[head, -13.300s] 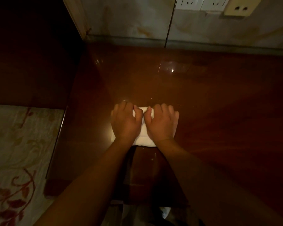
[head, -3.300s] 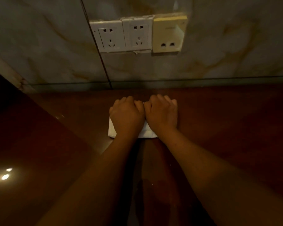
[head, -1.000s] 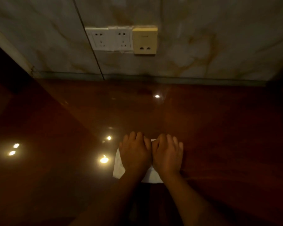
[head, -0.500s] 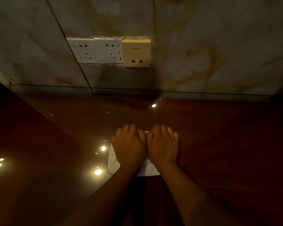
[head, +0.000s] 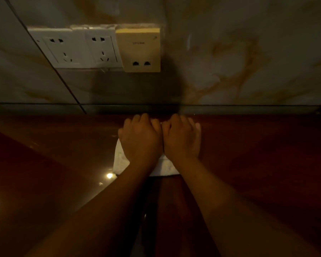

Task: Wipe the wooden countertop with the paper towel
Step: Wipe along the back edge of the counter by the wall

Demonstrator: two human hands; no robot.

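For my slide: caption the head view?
Both hands press a paper towel on the wooden countertop, near the wall.

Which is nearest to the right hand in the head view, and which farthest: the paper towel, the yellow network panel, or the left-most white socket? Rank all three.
1. Paper towel: directly under the right hand, touching it.
2. Yellow network panel: on the wall, up and left.
3. Left-most white socket: on the wall, farther left.

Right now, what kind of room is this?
Probably an indoor room in a home or hotel, at a built-in counter or desk; dim light, so hedged. Cues: a glossy wooden countertop meeting a marble-look wall, two white power sockets and a beige network wall panel.
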